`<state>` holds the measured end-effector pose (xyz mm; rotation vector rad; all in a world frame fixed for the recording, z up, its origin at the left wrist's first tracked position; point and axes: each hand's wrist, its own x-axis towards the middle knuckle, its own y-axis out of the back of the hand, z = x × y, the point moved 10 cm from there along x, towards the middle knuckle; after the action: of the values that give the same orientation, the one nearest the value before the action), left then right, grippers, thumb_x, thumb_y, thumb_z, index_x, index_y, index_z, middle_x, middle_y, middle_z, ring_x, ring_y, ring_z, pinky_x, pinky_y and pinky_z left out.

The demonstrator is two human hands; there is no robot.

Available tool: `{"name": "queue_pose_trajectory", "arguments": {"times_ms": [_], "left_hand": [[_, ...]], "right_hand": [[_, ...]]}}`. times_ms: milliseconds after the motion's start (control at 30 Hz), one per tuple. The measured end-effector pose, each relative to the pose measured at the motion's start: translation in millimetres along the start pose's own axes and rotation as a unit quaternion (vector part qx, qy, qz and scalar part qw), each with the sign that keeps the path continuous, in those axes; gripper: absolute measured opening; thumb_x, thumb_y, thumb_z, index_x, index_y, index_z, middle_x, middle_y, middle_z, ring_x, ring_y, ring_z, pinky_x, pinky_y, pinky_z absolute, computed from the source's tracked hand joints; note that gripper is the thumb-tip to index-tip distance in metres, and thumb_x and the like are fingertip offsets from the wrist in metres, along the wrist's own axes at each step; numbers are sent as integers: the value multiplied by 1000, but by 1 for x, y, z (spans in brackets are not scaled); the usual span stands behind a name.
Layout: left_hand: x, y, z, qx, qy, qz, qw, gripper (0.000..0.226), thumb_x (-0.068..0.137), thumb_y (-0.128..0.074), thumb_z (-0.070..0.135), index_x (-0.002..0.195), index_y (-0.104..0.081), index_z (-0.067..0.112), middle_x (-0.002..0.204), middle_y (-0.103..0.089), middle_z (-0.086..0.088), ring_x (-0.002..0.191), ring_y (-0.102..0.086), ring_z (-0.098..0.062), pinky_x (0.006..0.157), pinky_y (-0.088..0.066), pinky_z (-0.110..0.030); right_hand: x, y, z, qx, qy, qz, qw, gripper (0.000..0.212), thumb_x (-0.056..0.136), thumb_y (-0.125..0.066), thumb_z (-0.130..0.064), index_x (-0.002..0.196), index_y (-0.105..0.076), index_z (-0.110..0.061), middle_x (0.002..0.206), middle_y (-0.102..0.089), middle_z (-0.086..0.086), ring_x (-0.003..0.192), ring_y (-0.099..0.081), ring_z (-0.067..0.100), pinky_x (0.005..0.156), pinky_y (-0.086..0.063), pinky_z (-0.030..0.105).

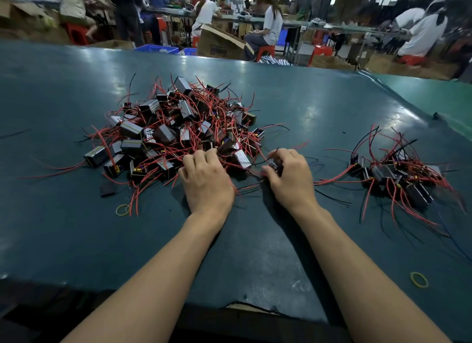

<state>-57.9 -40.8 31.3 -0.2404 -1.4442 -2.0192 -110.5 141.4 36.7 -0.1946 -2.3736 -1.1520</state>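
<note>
Both forearms come in from the 6 o'clock edge over the dark green worktop [255, 253], so they're the closest thing to the camera. There's only the one head view to go through.

The right hand [291, 176] sits just right of centre. Its fingers [283, 154] are curled in against the thumb, pinching one small wired module [274, 166]. That module is right at the fingertips, at the hand's 10 o'clock. Whether it's lifted or touching the surface, I can't say. It looks to me like it's being teased out of the big pile [178, 128] of black boxes with red and black leads, which spreads out toward 10 and 11 o'clock.

The left hand [204, 181] is knuckles-up on the near edge of that pile, with its fingers [201, 156] bent down into the tangle. The tips are buried, so I can't tell if it has hold of anything. My guess is it's pinning the heap so the leads don't drag everything along.

A small pile [393, 174] sits at 3 o'clock, well apart from the big one. I'd say it's the sorted batch, handy for the right hand. One yellow rubber band [122, 210] lies loose at 8 o'clock, and a second rubber band [419, 279] at 4 o'clock. They're probably for bundling.
</note>
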Motion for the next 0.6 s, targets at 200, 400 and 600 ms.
{"name": "queue_pose_trajectory", "arguments": {"times_ms": [200, 400, 600], "left_hand": [[-10, 28, -3, -215, -11, 69, 974, 33, 86, -66, 18, 116, -62, 5, 106, -63, -12, 103, -55, -32, 92, -44, -41], [-38, 67, 41, -359, -265, 164, 880, 25, 87, -65, -1, 107, -52, 4, 104, -59, -15, 105, -59, -29, 95, -50, -40], [-40, 60, 50, -318, -294, 140, 890, 30, 86, -63, -8, 110, -53, 7, 106, -62, -16, 108, -57, -29, 103, -43, -30]], "right_hand": [[-6, 6, 0, -9, -5, 11, 1000, 35, 89, -67, -20, 121, -59, -7, 116, -64, 10, 110, -57, 29, 94, -43, 37], [-17, 36, -27, -127, 51, 128, 982, 53, 86, -65, -38, 132, -56, -14, 129, -58, 4, 121, -48, 27, 88, -36, 44], [-25, -2, -41, -70, 135, -40, 987, 83, 84, -59, -50, 154, -23, -22, 157, -30, -3, 147, -21, 16, 114, -21, 58]]}}
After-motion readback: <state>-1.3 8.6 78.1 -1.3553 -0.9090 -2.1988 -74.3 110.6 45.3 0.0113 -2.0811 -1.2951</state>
